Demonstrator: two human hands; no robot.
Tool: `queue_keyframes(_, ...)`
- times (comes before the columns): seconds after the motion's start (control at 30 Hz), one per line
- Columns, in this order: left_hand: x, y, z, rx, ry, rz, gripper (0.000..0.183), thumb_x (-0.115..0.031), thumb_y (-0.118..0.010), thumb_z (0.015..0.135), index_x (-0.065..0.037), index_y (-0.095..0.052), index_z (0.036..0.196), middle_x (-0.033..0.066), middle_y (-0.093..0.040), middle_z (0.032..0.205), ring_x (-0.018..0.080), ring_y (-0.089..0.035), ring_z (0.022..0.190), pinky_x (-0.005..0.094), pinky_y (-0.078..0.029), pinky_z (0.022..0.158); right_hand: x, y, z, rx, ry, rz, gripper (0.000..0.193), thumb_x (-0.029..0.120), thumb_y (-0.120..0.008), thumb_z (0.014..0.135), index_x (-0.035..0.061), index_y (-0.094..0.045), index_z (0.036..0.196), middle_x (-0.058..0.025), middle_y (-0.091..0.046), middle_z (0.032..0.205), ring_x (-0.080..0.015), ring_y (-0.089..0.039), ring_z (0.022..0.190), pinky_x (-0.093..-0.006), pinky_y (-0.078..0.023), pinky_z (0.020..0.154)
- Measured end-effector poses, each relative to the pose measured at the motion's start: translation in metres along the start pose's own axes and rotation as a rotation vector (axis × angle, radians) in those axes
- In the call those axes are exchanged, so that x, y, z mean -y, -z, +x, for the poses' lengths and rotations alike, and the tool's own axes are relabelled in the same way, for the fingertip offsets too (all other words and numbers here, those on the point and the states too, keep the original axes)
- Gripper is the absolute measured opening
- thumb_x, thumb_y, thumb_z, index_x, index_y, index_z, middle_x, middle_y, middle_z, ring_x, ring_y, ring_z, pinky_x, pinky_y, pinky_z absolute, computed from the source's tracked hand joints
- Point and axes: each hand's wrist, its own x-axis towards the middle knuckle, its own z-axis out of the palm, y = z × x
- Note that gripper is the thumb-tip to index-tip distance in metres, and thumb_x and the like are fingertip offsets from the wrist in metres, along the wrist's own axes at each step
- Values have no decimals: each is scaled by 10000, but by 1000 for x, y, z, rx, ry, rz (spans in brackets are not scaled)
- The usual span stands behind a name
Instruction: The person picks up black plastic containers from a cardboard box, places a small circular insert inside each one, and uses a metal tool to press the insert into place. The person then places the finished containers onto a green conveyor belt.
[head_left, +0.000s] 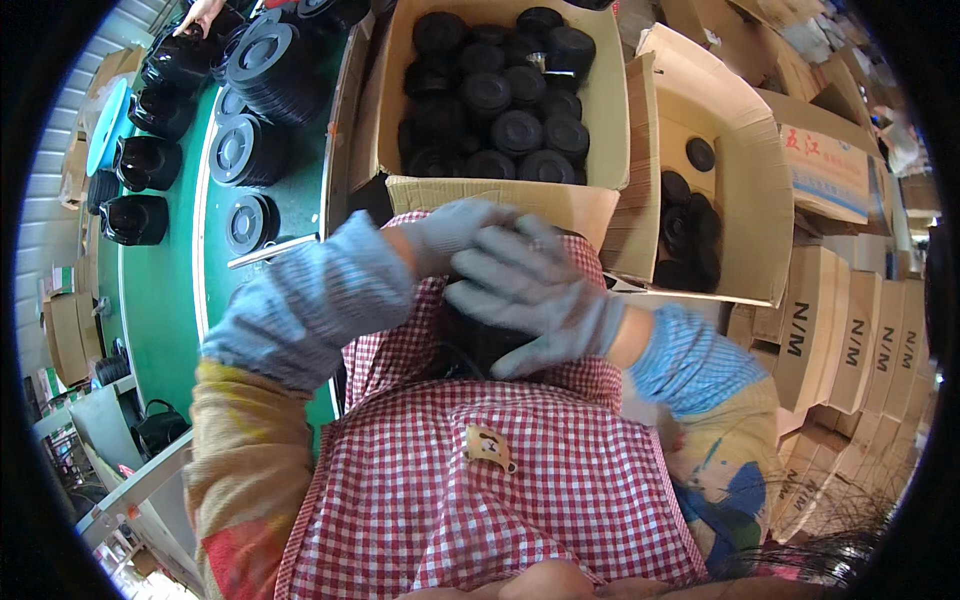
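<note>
In grey gloves, my two hands meet over my lap, in front of the red checked apron (pixel 500 510). A black, smooth-looking object (pixel 475 345) lies under them, mostly hidden, so its kind does not show. My right hand (pixel 545 300) spreads its fingers across this object, thumb apart. Just beyond, my left hand (pixel 462 232) bends over the object's far side; its fingertips are covered by the right hand and slightly blurred. Directly past my hands stands an open cardboard box (pixel 385 120) full of round black parts (pixel 517 132).
To the right, another open box (pixel 745 230) holds fewer black parts. A green worktable (pixel 160 300) at left carries stacked black discs (pixel 235 150) and shiny black housings (pixel 135 220). Another person's hand (pixel 205 14) touches a housing at its far end. Cartons (pixel 800 330) line the right.
</note>
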Motion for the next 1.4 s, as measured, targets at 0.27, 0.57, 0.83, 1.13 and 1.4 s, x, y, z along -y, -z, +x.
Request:
queue_keyframes(0.27,-38,-5,48,49,236,189,339,-214,-751,905,-30,-698,1184,126,-670,1285,330,-596,1246,466,-471,1069,31,-19,45,65,-59,88,783,660,-588,871,148,-548,1463,-129,-304,1651,-365,-199,1540,-613,-72,1231)
queue_keyframes(0.57,-3,-41,26,156,-28,-297,414,-270,-580,1019,-110,-559,1400,98,-545,1455,276,-518,1318,463,-414,1102,5,-23,17,113,37,-29,720,609,-638,845,230,-553,1451,-115,-323,1640,-388,-225,1527,-655,-145,1192)
queue_keyframes(0.83,40,9,-89,-873,-86,49,211,-169,-661,961,-42,-676,1128,197,-704,991,319,-698,976,402,-564,850,-5,10,-22,-226,-253,-116,770,693,-356,997,112,-541,1468,-190,-380,1579,-388,-326,1478,-581,-174,1214)
queue_keyframes(1.13,185,58,-271,-653,795,1083,211,-241,-716,815,-156,-717,1007,130,-654,1030,370,-613,1027,494,-504,855,-6,9,-20,-400,-414,69,505,385,-579,1013,41,-608,1382,-218,-532,1457,-400,-468,1384,-485,-345,1165)
queue_keyframes(1.4,-22,58,-192,-533,138,776,242,-321,-720,876,-116,-734,1005,138,-692,823,334,-695,783,441,-530,680,4,67,54,-225,-141,-259,572,458,-634,957,62,-628,1370,-175,-629,1355,-350,-578,1267,-488,-429,1059)
